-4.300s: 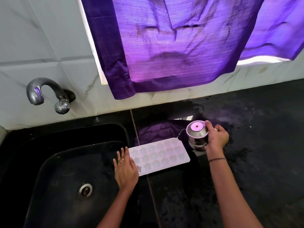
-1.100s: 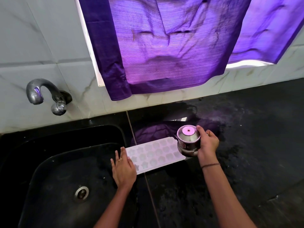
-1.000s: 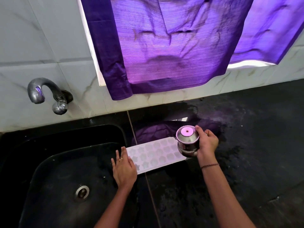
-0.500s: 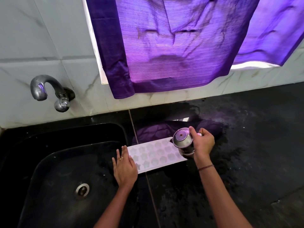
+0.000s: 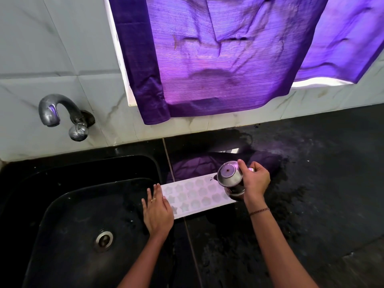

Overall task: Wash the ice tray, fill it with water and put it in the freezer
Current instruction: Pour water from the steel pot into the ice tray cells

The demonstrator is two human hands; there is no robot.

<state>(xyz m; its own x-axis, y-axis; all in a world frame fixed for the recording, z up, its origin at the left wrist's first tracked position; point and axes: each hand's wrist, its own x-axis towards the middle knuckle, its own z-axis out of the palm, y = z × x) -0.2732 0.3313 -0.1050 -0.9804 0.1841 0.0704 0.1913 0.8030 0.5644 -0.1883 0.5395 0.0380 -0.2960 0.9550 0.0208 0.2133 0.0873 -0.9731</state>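
Observation:
A white ice tray [image 5: 195,194] with star and round moulds lies flat on the black counter [image 5: 311,183], just right of the sink. My left hand [image 5: 158,208] rests flat on the tray's left end, fingers spread. My right hand [image 5: 254,180] grips a small steel cup [image 5: 230,178] and holds it tilted leftward over the tray's right end, its mouth facing me. I cannot make out any water stream.
A black sink [image 5: 83,215] with a steel drain [image 5: 103,239] fills the lower left. A steel tap [image 5: 62,113] juts from the tiled wall above it. A purple curtain [image 5: 218,59] hangs over the window behind the counter. The counter looks wet around the tray.
My right hand has brought the steel cup left over the tray's right end and tipped it further. My left hand has stayed on the tray's left end.

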